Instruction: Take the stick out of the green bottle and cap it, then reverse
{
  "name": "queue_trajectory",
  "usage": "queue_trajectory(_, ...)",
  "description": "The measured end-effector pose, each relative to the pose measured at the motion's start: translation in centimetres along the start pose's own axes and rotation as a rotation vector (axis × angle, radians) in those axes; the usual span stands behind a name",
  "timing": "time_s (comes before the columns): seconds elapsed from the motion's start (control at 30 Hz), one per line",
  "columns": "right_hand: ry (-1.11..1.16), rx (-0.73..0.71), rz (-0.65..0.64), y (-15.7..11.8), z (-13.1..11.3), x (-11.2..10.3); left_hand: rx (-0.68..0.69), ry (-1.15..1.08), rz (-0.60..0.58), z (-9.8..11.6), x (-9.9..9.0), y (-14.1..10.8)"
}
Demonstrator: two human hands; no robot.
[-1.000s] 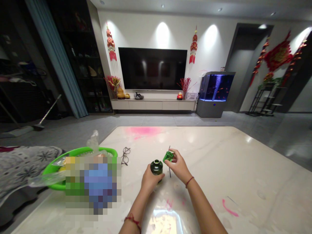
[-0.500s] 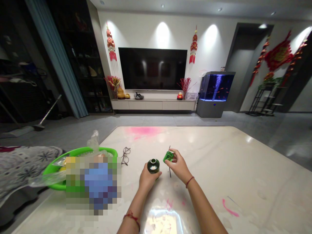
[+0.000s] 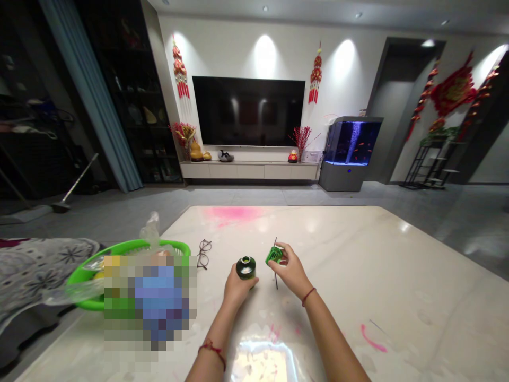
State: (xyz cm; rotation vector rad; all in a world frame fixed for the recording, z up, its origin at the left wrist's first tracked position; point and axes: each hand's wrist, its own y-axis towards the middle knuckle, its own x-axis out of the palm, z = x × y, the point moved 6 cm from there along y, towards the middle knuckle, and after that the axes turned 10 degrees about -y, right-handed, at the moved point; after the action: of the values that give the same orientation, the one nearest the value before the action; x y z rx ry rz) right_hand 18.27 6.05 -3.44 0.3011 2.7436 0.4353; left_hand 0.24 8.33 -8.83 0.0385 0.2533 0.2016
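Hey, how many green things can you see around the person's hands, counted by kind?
Glossy dark green round jar, in the left hand: 1
Bright green ridged plastic piece, in the right hand: 1
Lime green plastic basket: 1
Total: 3, leaving out the basket's blurred contents.

head cam is looking fwd & down from the person's head, sitting fairly close above the marble table (image 3: 350, 254). left hand (image 3: 239, 294) & right hand (image 3: 290, 271) are showing low & near centre of frame. wide lens is also taking in the far wall w/ the tv (image 3: 248, 111), well apart across the room.
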Motion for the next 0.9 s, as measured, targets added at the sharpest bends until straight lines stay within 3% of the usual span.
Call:
queue_trajectory(0.27,-0.007,0.010,-0.001,0.1,0.1,-0.2,0.031,-0.028,-0.029,-0.7,-0.4,1.7)
queue_trajectory(0.5,-0.002,0.005,-0.007,-0.1,0.0,-0.2,-0.065,-0.091,-0.008,-0.5,-0.3,1.6)
queue_trajectory(0.67,-0.008,0.002,-0.027,-0.1,0.1,-0.2,-0.056,-0.030,0.042,0.5,-0.7,0.8)
queue_trajectory(0.77,0.003,0.010,-0.025,-0.2,0.2,-0.2,0.065,0.102,0.125,2.1,-1.3,-0.4)
queue_trajectory(0.9,0.040,0.030,-0.028,-0.1,0.2,-0.1,0.406,0.309,0.170,5.2,-0.8,-2.8)
